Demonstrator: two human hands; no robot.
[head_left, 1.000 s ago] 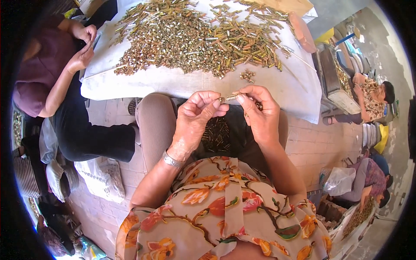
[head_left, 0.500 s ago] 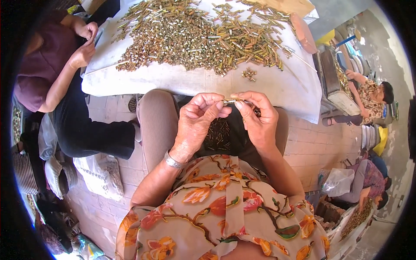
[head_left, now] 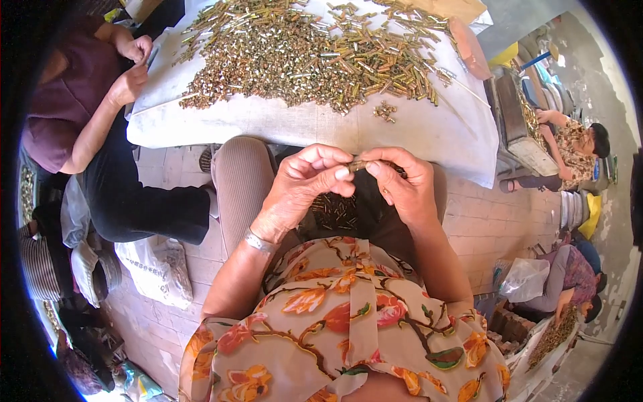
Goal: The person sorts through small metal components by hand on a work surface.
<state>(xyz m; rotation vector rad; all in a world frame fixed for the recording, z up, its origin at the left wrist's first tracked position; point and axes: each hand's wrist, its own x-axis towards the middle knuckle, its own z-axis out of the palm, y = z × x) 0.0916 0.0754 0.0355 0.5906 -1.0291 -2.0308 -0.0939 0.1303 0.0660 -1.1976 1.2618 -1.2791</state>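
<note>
In front of my lap, a small brass-coloured metal piece, rod-like in shape, is held level between my two hands. My left hand pinches one end with thumb and forefinger. Thumb and fingertips of my right hand close on the other end; more small metal bits show under its curled fingers, too hidden to name. Beneath the hands, a dark cloth or container between my knees holds many thin metal pieces. Past my knees, a large heap of small brass and silver metal parts covers the white-covered table.
A small separate cluster of nut-like pieces lies near the table's front edge. At the left sits a co-worker in a dark top, hands together. A white plastic bag stands on the brick floor. More people work at the right beside a wooden box.
My left hand has shifted slightly right, its fingers closer over the metal piece. The right hand has turned a little, and the piece is tilted and more covered.
</note>
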